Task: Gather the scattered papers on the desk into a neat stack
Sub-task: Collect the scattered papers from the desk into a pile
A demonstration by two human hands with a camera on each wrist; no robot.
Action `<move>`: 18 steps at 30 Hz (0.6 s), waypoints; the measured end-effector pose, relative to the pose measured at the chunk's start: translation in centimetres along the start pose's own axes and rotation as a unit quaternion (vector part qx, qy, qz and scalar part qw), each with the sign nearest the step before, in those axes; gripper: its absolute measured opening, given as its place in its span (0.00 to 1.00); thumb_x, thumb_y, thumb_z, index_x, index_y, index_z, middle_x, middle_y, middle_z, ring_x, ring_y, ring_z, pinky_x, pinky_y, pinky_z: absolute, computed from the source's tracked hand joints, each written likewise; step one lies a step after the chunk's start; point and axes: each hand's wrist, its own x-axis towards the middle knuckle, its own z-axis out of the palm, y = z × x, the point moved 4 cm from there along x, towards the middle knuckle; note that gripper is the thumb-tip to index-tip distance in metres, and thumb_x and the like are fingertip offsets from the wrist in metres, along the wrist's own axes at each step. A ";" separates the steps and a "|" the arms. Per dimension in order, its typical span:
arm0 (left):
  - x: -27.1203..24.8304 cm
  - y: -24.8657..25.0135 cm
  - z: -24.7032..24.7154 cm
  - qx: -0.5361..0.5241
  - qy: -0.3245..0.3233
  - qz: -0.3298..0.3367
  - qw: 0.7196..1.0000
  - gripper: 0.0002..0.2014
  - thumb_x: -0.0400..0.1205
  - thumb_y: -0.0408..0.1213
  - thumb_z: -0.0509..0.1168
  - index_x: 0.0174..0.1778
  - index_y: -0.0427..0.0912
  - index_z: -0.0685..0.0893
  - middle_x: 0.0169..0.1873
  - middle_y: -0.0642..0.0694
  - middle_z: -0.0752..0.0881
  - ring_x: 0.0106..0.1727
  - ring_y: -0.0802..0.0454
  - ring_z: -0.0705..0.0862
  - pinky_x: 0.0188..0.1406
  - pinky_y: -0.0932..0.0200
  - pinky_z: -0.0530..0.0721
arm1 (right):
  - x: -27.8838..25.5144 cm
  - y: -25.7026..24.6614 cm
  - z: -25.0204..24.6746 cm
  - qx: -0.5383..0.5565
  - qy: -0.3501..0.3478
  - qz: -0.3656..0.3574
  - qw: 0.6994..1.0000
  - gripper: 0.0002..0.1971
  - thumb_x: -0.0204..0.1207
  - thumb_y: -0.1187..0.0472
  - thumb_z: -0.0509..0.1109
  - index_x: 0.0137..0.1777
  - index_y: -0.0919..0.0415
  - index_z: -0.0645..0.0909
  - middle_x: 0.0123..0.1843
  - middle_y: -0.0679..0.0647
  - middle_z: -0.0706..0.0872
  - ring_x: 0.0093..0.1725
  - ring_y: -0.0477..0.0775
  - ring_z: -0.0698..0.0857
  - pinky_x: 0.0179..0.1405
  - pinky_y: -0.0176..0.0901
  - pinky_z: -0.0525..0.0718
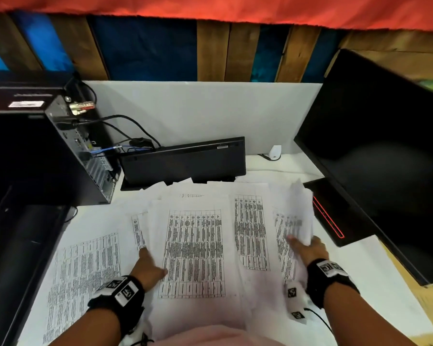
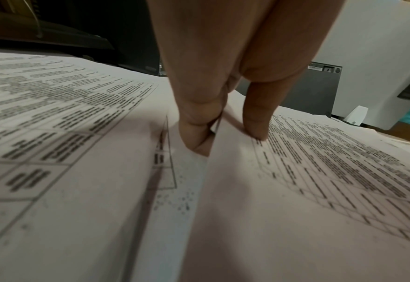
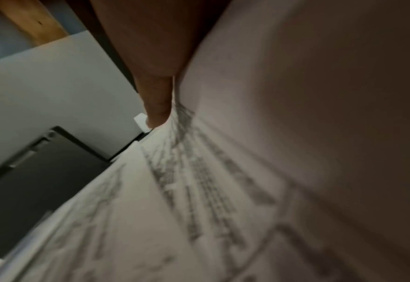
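The papers (image 1: 193,245) lie spread on the desk (image 1: 375,275); the left hand (image 1: 149,267) pinches one sheet edge, the right hand (image 1: 310,248) lifts several; stacking is barely begun.

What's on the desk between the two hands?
Overlapping printed papers fill the desk between the left hand and right hand, seen in the head view.

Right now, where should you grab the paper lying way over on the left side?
Take the far-left paper by its right long edge, coming from the right where the left hand already is. It lies flat and uncovered there, so fingers could probably slide under that edge and pull it toward the middle pile.
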 end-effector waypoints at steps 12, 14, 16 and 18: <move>0.2 -0.2 -0.4 0.024 0.003 -0.004 1.000 0.43 0.76 0.28 0.72 0.78 0.28 0.50 0.77 0.28 0.66 0.78 0.35 0.66 0.79 0.45 0.65 | -1.2 -4.9 -4.2 -0.011 0.047 -0.079 0.996 0.16 0.64 0.68 0.78 0.52 0.66 0.84 0.39 0.58 0.88 0.38 0.57 0.86 0.42 0.42 0.84; 0.3 -0.2 -0.4 0.029 0.005 -0.003 1.000 0.41 0.76 0.28 0.72 0.77 0.27 0.52 0.75 0.29 0.68 0.77 0.35 0.68 0.78 0.47 0.66 | -3.5 -7.5 -6.5 -0.023 0.115 -0.154 0.981 0.11 0.67 0.68 0.72 0.50 0.62 0.85 0.34 0.56 0.84 0.34 0.58 0.84 0.39 0.42 0.83; 0.4 -0.2 -0.4 0.029 0.005 -0.004 1.000 0.39 0.75 0.27 0.72 0.75 0.28 0.54 0.72 0.32 0.71 0.74 0.36 0.71 0.76 0.48 0.69 | -5.9 -9.7 -8.6 -0.007 0.160 -0.211 0.964 0.12 0.69 0.66 0.72 0.52 0.58 0.85 0.36 0.56 0.85 0.37 0.60 0.85 0.42 0.46 0.86; 0.5 -0.3 -0.4 0.032 0.004 -0.006 0.999 0.39 0.75 0.27 0.72 0.75 0.29 0.54 0.71 0.32 0.73 0.73 0.37 0.72 0.74 0.49 0.70 | -8.2 -11.5 -11.0 0.033 0.192 -0.262 0.945 0.12 0.70 0.66 0.73 0.53 0.57 0.85 0.37 0.57 0.86 0.37 0.59 0.85 0.42 0.46 0.86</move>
